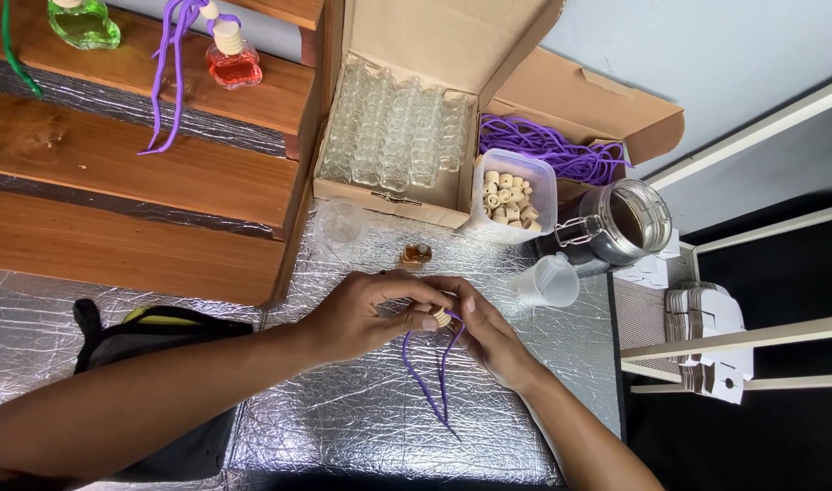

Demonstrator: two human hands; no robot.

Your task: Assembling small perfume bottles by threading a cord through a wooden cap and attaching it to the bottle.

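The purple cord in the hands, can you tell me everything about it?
The purple cord is thin and looks like soft string. It is folded into a long loop, two strands side by side, hanging toward the person over the silver foil. Its top end goes into a small pale wooden cap, pinched between the left hand and right hand. The loop's tip rests on the foil.
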